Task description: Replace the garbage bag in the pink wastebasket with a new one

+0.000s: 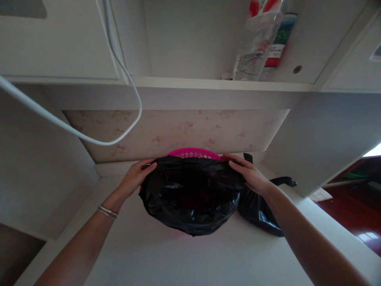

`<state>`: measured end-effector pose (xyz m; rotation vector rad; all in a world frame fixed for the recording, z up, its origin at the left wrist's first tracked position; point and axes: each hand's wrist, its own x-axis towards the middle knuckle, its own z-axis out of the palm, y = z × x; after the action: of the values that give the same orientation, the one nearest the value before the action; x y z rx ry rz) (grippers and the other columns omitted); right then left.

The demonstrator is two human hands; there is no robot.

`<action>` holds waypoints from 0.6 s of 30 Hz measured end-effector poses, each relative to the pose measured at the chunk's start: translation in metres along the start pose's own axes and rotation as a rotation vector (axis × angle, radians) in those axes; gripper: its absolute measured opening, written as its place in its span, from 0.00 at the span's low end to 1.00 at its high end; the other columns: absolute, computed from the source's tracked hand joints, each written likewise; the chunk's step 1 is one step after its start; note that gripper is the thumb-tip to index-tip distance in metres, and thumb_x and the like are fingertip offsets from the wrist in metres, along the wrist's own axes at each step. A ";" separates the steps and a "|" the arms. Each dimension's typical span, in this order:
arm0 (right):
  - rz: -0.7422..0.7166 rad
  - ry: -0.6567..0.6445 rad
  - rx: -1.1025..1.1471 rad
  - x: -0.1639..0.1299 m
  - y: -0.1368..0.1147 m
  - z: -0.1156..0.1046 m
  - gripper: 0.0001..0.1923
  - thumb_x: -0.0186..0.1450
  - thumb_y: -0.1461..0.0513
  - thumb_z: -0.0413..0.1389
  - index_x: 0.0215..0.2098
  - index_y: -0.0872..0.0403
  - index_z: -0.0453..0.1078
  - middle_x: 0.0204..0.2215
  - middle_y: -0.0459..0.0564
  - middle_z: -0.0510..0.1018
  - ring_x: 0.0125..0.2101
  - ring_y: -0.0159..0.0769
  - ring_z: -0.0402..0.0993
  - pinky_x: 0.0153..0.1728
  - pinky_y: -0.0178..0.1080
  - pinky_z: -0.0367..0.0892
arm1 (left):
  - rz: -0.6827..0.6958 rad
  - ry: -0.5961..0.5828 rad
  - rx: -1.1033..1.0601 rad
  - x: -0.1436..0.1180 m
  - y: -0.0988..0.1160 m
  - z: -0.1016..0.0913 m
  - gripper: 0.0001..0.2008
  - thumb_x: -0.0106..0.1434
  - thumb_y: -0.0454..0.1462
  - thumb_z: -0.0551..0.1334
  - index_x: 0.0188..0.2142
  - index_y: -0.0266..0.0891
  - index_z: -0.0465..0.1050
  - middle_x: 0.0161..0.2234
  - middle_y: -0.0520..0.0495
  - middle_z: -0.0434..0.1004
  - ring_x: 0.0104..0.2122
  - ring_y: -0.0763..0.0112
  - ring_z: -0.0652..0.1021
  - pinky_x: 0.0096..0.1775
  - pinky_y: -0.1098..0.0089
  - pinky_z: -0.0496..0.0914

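Note:
A black plastic bag [190,198] lines a pink plastic basket [193,153] on a white desk [178,258]; only the basket's far rim shows above the bag. My left hand [137,176] grips the bag's edge at the left side of the rim. My right hand [248,172] presses the bag's edge at the right side. Dark red contents show dimly inside the bag. A bracelet is on my left wrist.
A second black bag [260,210] lies on the desk to the right, under my right forearm. A white cable [131,79] hangs at the upper left. Bottles [258,43] stand on the shelf above. A dark wood floor [354,210] shows at the right.

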<state>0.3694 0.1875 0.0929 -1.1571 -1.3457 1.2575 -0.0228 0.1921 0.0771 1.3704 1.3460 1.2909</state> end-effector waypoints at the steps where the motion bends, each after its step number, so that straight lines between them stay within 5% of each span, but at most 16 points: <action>1: -0.002 0.017 -0.005 0.004 0.003 0.003 0.24 0.61 0.50 0.65 0.54 0.47 0.75 0.51 0.50 0.80 0.46 0.39 0.78 0.48 0.40 0.72 | -0.005 0.021 -0.002 0.005 -0.001 0.002 0.26 0.49 0.52 0.74 0.43 0.38 0.83 0.39 0.42 0.85 0.40 0.54 0.80 0.42 0.63 0.71; 9: -0.125 0.326 -0.193 0.041 0.025 0.005 0.20 0.58 0.47 0.64 0.40 0.52 0.79 0.36 0.49 0.83 0.37 0.41 0.78 0.44 0.43 0.72 | -0.080 0.076 -0.167 0.030 -0.012 0.019 0.25 0.50 0.53 0.73 0.40 0.37 0.81 0.33 0.46 0.83 0.31 0.63 0.79 0.34 0.68 0.70; 18: -0.036 0.194 -0.086 0.069 0.048 0.017 0.16 0.54 0.51 0.66 0.33 0.53 0.80 0.24 0.49 0.82 0.28 0.44 0.80 0.35 0.44 0.75 | -0.186 -0.097 -0.285 0.045 -0.036 0.034 0.11 0.66 0.42 0.66 0.37 0.34 0.77 0.34 0.49 0.81 0.32 0.68 0.80 0.38 0.63 0.75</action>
<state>0.3462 0.2556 0.0465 -1.2749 -1.2797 1.0418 0.0002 0.2442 0.0425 1.0724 1.1448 1.2207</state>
